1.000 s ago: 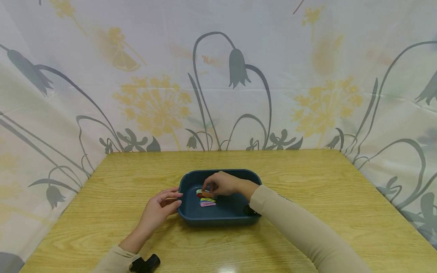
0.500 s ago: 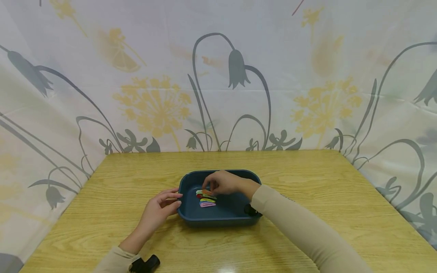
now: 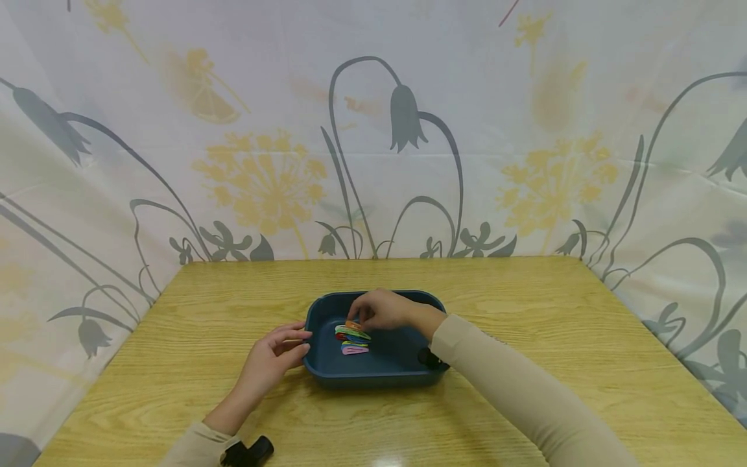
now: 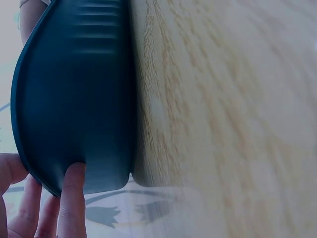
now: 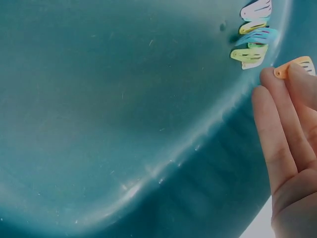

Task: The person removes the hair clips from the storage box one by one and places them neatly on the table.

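A dark blue tray stands on the wooden table, with a small row of coloured snap hair clips on its floor, towards the left side. My right hand reaches into the tray and pinches an orange snap hair clip between thumb and fingertips, just beyond the row. The right wrist view shows white, yellow, blue and green clips packed side by side, partly overlapping. At the tray's left end my left hand holds the rim, the thumb against the outer wall and fingertips over the edge.
The wooden table extends around the tray on all sides. A floral curtain hangs behind and along both sides. A black camera is strapped to the left wrist; another sits by the tray's right wall.
My right hand has drawn the orange hair clip slightly up and away from the row, leaving more of the green and blue clips showing. The left hand and the tray have stayed put.
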A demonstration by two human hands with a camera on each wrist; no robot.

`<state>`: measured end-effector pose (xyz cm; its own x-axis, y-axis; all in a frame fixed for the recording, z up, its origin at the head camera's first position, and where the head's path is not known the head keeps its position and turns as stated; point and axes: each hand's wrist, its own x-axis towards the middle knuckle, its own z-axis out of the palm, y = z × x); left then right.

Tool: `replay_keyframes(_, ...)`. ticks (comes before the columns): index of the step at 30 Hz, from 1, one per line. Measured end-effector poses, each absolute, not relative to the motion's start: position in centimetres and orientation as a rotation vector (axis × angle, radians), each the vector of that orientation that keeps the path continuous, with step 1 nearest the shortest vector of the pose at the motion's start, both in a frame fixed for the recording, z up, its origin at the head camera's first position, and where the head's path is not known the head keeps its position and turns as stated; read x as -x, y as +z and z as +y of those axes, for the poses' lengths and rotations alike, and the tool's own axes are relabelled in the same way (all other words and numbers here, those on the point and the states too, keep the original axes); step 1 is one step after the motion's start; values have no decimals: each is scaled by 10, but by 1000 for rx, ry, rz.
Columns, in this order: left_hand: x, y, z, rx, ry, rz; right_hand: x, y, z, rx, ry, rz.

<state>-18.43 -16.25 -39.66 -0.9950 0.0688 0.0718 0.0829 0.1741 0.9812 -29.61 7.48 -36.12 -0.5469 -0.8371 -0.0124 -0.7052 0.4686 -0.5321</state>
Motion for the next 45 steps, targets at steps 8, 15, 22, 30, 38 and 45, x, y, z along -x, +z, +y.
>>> replay_keyframes(8, 184, -397, -162, 160, -2011, -2390, 295, -356, 77, 1336, -720, 2444)
replay_keyframes(15, 184, -397, -162, 144, -2017, -2388, 290, -348, 79, 1313, -742, 2478)
replay_keyframes(22, 184, -396, -160, 114, -2012, -2393, 288, -339, 83, 1356, -788, 2477)
replay_keyframes(30, 186, -397, -162, 107, -2034, -2384, 290, -332, 89, 1352, -817, 2471)
replay_keyframes(38, 186, -397, -163, 117, -2047, -2383, 290, -323, 94, 1337, -810, 2507)
replay_keyframes(45, 185, -396, -161, 113, -2048, -2380, 291, -318, 103, 1237, -877, 2521)
